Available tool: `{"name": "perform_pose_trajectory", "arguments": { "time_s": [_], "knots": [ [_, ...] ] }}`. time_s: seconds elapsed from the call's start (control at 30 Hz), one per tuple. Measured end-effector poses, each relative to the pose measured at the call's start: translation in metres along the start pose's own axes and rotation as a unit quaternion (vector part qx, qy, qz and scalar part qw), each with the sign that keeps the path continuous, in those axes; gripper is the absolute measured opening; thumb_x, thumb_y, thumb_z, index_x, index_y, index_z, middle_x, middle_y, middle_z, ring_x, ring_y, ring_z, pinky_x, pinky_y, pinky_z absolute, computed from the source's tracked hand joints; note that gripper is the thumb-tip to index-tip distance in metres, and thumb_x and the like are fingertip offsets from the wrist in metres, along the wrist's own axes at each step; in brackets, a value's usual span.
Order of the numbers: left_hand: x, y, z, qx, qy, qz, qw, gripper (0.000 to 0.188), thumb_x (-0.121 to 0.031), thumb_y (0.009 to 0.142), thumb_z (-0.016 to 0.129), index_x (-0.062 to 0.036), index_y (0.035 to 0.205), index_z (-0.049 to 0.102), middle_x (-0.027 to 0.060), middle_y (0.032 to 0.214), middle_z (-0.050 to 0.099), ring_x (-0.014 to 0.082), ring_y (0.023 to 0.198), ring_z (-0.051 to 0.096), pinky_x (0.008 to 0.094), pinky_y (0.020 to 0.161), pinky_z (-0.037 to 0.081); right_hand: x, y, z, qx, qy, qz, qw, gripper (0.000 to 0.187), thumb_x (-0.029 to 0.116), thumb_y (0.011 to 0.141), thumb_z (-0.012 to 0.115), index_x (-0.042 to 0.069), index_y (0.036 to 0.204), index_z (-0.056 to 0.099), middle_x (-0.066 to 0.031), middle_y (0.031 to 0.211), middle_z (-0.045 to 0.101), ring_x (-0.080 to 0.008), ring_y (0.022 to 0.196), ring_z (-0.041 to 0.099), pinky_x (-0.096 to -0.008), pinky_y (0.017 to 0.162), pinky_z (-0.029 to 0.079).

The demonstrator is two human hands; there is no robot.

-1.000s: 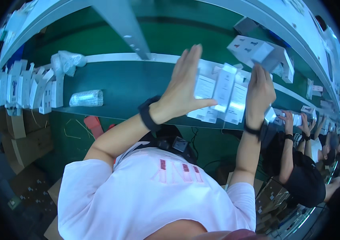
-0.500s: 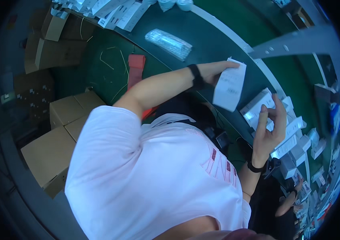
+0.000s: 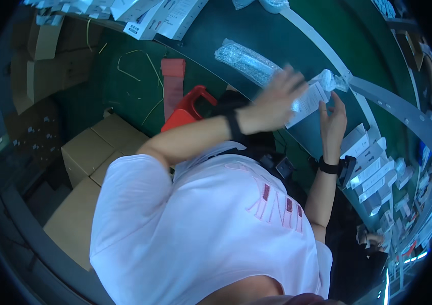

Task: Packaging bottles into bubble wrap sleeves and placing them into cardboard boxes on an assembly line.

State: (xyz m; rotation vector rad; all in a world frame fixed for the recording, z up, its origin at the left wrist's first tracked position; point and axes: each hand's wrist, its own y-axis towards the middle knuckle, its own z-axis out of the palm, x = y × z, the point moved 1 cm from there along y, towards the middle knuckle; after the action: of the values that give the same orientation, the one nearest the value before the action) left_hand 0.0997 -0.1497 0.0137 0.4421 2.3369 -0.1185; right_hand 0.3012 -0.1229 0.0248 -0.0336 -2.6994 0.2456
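Observation:
A long white printed box (image 3: 308,105) lies slantwise on the dark green table in front of me. My right hand (image 3: 332,124) is at the box's right end, thumb and fingers around its corner. Over the box's left part is my left hand (image 3: 276,101), smeared by motion, its fingers stretched out and apart; I see nothing held in it. Just beyond the box's far end sits a crumpled whitish plastic bundle (image 3: 329,80). A bubble-wrapped pack (image 3: 246,60) lies to the left of the box, partly behind my left fingers.
White boxes (image 3: 167,18) are piled at the far left of the table, and more white boxes (image 3: 373,173) stand at the right. A metal rail (image 3: 399,104) crosses at right. Brown cartons (image 3: 99,145) and a red stool (image 3: 188,109) are at left. Another person (image 3: 373,241) is at lower right.
The white box has turned slantwise. My left hand has left its far end and moved over its left part. My right hand has moved up from the boxes at right onto its end.

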Motion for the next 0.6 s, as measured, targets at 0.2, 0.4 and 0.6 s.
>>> {"name": "perform_pose_trajectory", "arguments": {
  "time_s": [0.2,0.4,0.6],
  "knots": [
    [0.159,-0.004,-0.056,0.14,0.265,0.039,0.953,0.062,-0.013,0.073,0.07,-0.0152,0.132,0.051,0.0138,0.131,0.05,0.0313,0.127,0.041,0.0548,0.104,0.032,0.07,0.0,0.006,0.02,0.148,0.032,0.988,0.049,0.018,0.084,0.069,0.007,0.13,0.055,-0.017,0.117,0.063,-0.0227,0.094,0.066,-0.0342,0.08,0.052],
    [0.081,-0.003,-0.119,0.166,-0.366,-0.018,0.916,0.057,-0.016,0.075,0.073,-0.0025,0.127,0.055,0.0101,0.115,0.061,0.0215,0.106,0.058,0.0324,0.094,0.045,0.12,-0.022,-0.055,0.016,0.273,-0.121,0.954,0.05,0.01,0.073,0.076,0.004,0.12,0.059,-0.0093,0.103,0.064,-0.0152,0.072,0.058,-0.0278,0.068,0.049],
    [0.016,-0.018,-0.112,0.204,-0.744,-0.133,0.623,0.067,-0.008,0.073,0.073,-0.0023,0.134,0.046,0.0078,0.123,0.059,0.018,0.114,0.055,0.0346,0.101,0.04,0.148,-0.055,-0.13,-0.15,0.121,-0.32,0.928,0.03,0.0,0.071,0.071,-0.001,0.101,0.063,-0.0129,0.088,0.062,-0.0227,0.063,0.057,-0.0313,0.055,0.047]
  ]
}}
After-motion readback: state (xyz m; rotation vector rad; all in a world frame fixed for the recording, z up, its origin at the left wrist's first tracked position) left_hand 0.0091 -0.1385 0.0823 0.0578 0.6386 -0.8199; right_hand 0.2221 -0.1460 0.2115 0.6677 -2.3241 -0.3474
